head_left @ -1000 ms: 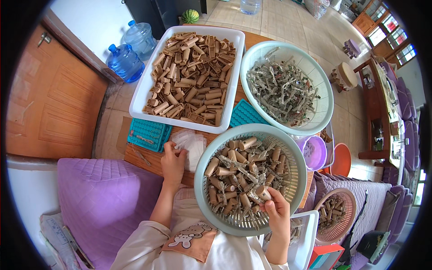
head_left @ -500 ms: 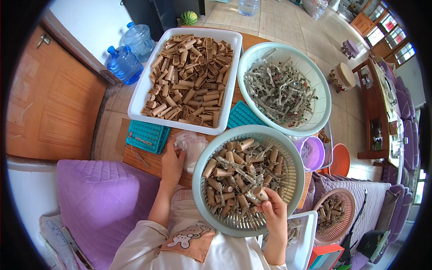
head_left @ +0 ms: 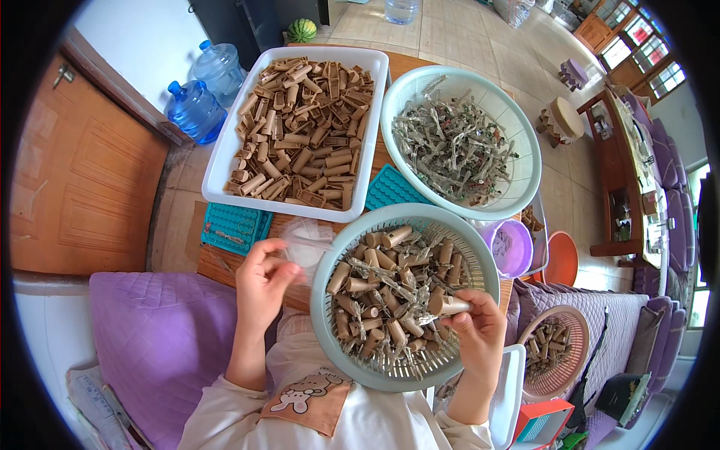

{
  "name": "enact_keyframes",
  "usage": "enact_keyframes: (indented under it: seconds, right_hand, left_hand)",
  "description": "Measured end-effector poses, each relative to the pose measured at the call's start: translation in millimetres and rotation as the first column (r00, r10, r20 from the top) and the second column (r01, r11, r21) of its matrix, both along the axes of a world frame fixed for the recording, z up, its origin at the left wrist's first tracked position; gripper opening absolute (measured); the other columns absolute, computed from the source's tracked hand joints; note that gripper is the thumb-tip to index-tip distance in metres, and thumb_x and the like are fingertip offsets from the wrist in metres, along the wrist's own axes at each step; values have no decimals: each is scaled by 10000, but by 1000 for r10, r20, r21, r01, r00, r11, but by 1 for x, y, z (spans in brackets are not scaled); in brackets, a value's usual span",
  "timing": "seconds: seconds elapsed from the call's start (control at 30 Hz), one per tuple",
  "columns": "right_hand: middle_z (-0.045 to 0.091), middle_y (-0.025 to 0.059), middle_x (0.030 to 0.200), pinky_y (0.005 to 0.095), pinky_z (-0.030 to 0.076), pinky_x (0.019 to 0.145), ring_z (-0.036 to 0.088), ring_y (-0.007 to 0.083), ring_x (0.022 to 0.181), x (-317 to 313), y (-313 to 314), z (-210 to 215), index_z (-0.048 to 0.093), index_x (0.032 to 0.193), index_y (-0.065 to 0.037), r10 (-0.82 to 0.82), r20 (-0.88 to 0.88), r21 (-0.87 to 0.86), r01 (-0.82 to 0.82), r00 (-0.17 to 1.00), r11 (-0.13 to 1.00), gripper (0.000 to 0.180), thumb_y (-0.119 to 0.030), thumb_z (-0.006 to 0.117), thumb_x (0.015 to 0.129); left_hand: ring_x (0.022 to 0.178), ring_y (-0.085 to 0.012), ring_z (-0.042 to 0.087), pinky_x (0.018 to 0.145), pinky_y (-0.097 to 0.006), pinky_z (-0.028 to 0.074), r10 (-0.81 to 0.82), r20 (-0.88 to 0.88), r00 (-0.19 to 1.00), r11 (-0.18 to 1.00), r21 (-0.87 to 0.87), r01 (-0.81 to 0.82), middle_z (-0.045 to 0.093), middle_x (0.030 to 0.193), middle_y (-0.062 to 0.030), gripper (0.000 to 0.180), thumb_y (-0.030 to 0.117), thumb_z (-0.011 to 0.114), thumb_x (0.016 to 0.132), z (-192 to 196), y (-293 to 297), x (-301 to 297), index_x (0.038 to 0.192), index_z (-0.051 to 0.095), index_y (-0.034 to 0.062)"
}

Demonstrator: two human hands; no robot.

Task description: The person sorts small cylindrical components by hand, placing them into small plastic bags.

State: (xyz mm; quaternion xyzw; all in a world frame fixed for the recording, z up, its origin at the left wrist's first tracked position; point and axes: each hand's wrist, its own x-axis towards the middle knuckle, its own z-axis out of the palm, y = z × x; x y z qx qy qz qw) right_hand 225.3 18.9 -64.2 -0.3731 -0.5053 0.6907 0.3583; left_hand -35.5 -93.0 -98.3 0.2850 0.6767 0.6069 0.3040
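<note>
The right hand (head_left: pixel 476 330), lower right of centre, is closed in a pinch: thumb and fingers grip one brown paper tube (head_left: pixel 448 304) by its end, lifted just over the near rim of a pale green basket (head_left: pixel 324 315). The grip looks chosen to keep the tube's open mouth clear of the fingers. The left hand (head_left: pixel 262 285), lower left of centre, is loosely curled, its fingertips closed on the edge of a clear plastic bag (head_left: pixel 304 241) that lies just left of the basket; how firmly it grips cannot be told.

The basket sits at centre frame, touching the person's lap side, and holds a mixed heap of tubes and grey-green dried twigs. It appears placed closest so both hands reach it without stretching.

Beyond it, on a wooden table (head_left: pixel 214 266), a white rectangular tray (head_left: pixel 225 161) at upper centre is packed with like tubes, and a second pale green basket (head_left: pixel 525 150) at upper right holds only dried twigs. The two stand side by side, near touching. Two teal moulds (head_left: pixel 234 227) lie partly under the tray's near edge.

Right of the near basket: a small purple bowl (head_left: pixel 514 251), an orange bowl (head_left: pixel 562 259), and lower down a pink basket (head_left: pixel 574 330) with a few tubes. A purple cushion (head_left: pixel 161 337) fills the lower left. Two blue water bottles (head_left: pixel 196 109) stand on the floor at upper left beside a wooden door (head_left: pixel 82 187).
</note>
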Motion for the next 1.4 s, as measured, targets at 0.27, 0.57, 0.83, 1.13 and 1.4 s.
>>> enact_keyframes:
  seconds: [0.27, 0.57, 0.83, 1.13, 1.4]
  right_hand:
    - [592, 111, 902, 213, 519, 621, 592, 120, 733, -29, 9, 36, 525, 1027, 75, -30, 13, 196, 27, 999, 980, 408, -201, 666, 762]
    - [540, 85, 946, 190, 476, 660, 570, 123, 817, -31, 17, 35, 570, 1005, 34, -144, 187, 474, 39, 972, 880, 283, 73, 620, 729]
    - [557, 81, 906, 200, 495, 614, 590, 127, 777, -35, 19, 33, 576, 956, 25, -26, 214, 400, -63, 976, 914, 252, 66, 633, 714]
    - [567, 80, 802, 219, 502, 582, 601, 124, 704, -33, 22, 41, 573, 887, 37, 115, 309, 225, -190, 944, 956, 182, 34, 639, 717]
    - [569, 95, 713, 233, 485, 529, 601, 151, 602, -31, 26, 49, 596, 855, 33, 134, 543, 292, -336, 829, 896, 156, -22, 640, 715]
  left_hand:
    - [659, -70, 602, 591, -190, 475, -326, 2, 945, 944, 57, 326, 652, 715, -63, 375, 44, 716, 692, 27, 32, 41, 1020, 535, 28]
    - [684, -122, 636, 607, -212, 495, -416, -33, 909, 904, 89, 417, 650, 707, -83, 401, 30, 713, 682, 41, 38, 54, 1032, 519, -2]
    - [692, -132, 639, 614, -209, 486, -433, -63, 899, 899, 37, 436, 646, 707, -92, 428, 29, 735, 652, 39, 39, 56, 1018, 519, -21]
    - [858, -143, 601, 705, -237, 489, -526, 130, 840, 850, 70, 521, 620, 919, -118, 530, 80, 726, 691, 36, 39, 61, 1145, 465, -2]
    - [999, -192, 552, 862, -292, 460, -484, 456, 747, 874, 217, 435, 555, 1088, -169, 670, 42, 713, 695, 25, 42, 74, 1259, 351, 23]
